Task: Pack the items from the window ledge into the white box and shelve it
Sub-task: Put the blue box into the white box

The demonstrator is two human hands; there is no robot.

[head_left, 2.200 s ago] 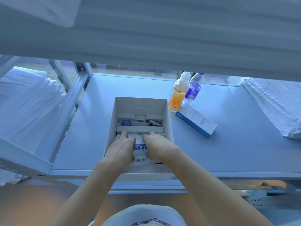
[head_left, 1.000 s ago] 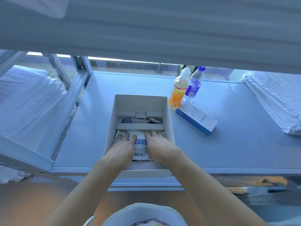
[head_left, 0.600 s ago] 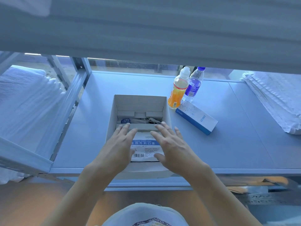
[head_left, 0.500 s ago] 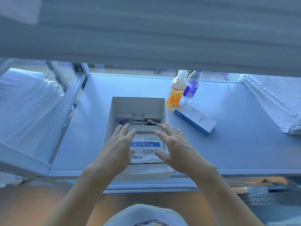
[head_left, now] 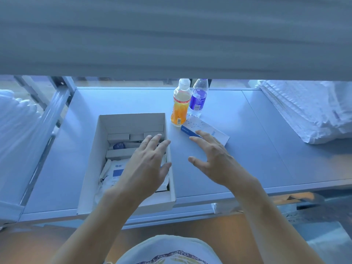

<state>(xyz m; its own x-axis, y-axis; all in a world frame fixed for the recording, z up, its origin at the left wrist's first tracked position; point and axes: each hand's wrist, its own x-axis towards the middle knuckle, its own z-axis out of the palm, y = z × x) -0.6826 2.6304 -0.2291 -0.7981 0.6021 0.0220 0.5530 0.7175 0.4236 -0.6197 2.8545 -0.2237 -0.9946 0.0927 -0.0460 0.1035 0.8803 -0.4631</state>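
Bedding lay white and rumpled at the far left, beyond a metal frame rail. Next along the window ledge stood the white box, open-topped, its near end at the ledge's front edge. Inside it we saw small white cartons at the far end, a blue-capped item beside them, and a flat white packet with a blue label in the near half. Our left hand hovered over the box's right side with fingers straight and spread — its grip released, holding nothing. Our right hand was out over the bare ledge to the right of the box, fingers also spread and relaxed, its fingertips at the near edge of the blue-and-white carton; we could not tell whether they touched it. That carton lay flat on the ledge, outside the box. Just behind it stood two bottles, upright and touching — an orange drink bottle and a clear bottle with a purple label. Folded white cloth sat at the far right.
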